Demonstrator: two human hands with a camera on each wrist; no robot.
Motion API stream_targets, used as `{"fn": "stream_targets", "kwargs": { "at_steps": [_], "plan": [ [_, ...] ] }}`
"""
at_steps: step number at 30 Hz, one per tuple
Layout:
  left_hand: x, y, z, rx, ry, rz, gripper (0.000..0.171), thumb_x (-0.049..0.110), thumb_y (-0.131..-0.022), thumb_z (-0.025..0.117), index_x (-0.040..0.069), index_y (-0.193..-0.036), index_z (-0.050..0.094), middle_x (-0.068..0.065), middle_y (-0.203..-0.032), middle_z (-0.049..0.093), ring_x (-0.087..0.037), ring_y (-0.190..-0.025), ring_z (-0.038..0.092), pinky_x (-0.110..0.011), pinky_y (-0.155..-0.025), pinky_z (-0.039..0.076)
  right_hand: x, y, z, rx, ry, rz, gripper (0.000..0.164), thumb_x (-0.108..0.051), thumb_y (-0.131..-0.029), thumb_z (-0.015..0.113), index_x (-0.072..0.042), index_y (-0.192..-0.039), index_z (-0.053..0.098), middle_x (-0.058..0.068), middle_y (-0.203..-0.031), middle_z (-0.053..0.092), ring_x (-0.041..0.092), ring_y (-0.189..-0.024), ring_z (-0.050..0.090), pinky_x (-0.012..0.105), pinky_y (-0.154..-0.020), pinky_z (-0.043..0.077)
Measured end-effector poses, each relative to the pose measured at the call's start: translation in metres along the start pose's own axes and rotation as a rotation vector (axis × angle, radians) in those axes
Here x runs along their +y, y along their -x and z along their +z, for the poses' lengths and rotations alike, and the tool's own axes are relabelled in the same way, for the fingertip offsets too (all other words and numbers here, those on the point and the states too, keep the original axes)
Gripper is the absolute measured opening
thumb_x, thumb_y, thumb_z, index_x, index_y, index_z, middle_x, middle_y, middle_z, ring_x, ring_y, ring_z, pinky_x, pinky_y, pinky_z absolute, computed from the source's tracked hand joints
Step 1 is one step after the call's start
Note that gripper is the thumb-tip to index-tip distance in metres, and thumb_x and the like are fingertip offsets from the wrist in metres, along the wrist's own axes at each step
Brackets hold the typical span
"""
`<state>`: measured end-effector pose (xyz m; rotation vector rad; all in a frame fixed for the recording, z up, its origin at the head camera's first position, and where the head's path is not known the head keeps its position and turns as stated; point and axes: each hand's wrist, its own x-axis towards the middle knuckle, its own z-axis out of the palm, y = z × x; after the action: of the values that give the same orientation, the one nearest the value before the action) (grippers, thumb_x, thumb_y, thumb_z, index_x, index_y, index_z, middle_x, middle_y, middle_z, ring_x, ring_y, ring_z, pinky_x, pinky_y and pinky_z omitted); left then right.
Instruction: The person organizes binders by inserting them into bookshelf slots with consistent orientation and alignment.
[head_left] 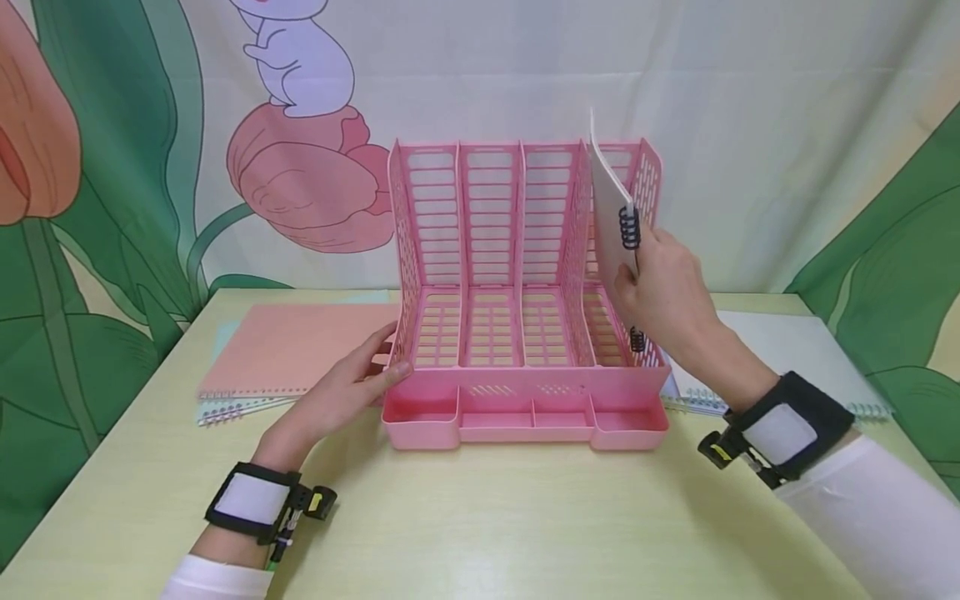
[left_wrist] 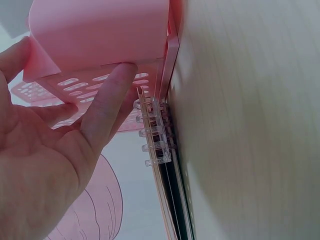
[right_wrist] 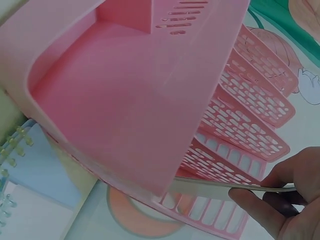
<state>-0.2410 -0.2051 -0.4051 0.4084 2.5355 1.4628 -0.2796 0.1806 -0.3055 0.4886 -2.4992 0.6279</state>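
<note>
Head: one notebook (head_left: pixel 605 225), upright within the rack (head_left: pixel 551 380), far right, likely light and bendy, pinched in my right hand (head_left: pixel 667 287) beside its coil (head_left: pixel 630 227), probably the firmest hold; left wrist: my left hand (left_wrist: pixel 55 147) spread against the rack's side; right wrist: thin cover (right_wrist: pixel 202 188), perhaps slippery.

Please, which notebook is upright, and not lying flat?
The black-ringed notebook, held upright in the right grip at the rightmost compartment of the pink file organizer; the other visible notebooks lie flat on the table.
</note>
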Motion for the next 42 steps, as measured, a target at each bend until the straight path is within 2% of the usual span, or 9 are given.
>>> {"fn": "stream_targets", "kwargs": {
  "at_steps": [9,21,27,37,42],
  "plan": [
    [-0.001,0.0,0.0,-0.001,0.003,0.008,0.077,0.041,-0.104,0.06,0.018,-0.166,0.019,-0.022,-0.155,0.037,-0.04,-0.128,0.054,-0.047,-0.094,0.057,0.006,0.004,0.006,-0.009,-0.012,-0.027,0.044,0.003,-0.094,0.055,0.008,-0.137,0.052,0.032,-0.116,0.063,0.046,-0.105,0.064,0.059,-0.084,0.057],
    [0.001,-0.001,0.0,-0.003,0.006,0.003,0.082,0.048,-0.102,0.06,0.018,-0.166,0.018,-0.022,-0.155,0.037,-0.04,-0.128,0.054,-0.047,-0.094,0.056,0.008,0.008,0.008,-0.076,-0.03,0.03,0.053,0.002,-0.093,0.056,0.004,-0.145,0.046,0.031,-0.125,0.061,0.047,-0.109,0.064,0.06,-0.084,0.057],
    [0.001,0.0,0.001,-0.003,0.007,0.001,0.082,0.048,-0.102,0.061,0.019,-0.166,0.018,-0.022,-0.155,0.037,-0.04,-0.128,0.054,-0.047,-0.094,0.056,0.014,0.011,0.013,-0.093,-0.023,0.031,0.054,0.003,-0.093,0.055,0.005,-0.146,0.045,0.033,-0.123,0.062,0.048,-0.107,0.066,0.06,-0.083,0.058],
    [0.0,0.0,0.001,-0.002,0.005,0.005,0.082,0.047,-0.102,0.061,0.019,-0.166,0.018,-0.021,-0.154,0.038,-0.039,-0.127,0.055,-0.046,-0.093,0.057,0.02,0.014,0.017,-0.117,-0.013,0.045,0.048,0.004,-0.093,0.055,0.009,-0.14,0.047,0.034,-0.117,0.063,0.048,-0.104,0.066,0.059,-0.082,0.058],
    [-0.001,-0.001,0.001,-0.001,-0.003,0.008,0.078,0.04,-0.104,0.06,0.018,-0.166,0.018,-0.021,-0.153,0.04,-0.038,-0.125,0.056,-0.046,-0.093,0.057,0.02,0.012,0.018,-0.125,0.0,0.048,0.047,0.002,-0.094,0.058,0.01,-0.14,0.047,0.034,-0.118,0.062,0.048,-0.105,0.065,0.059,-0.082,0.058]
  ]
}}
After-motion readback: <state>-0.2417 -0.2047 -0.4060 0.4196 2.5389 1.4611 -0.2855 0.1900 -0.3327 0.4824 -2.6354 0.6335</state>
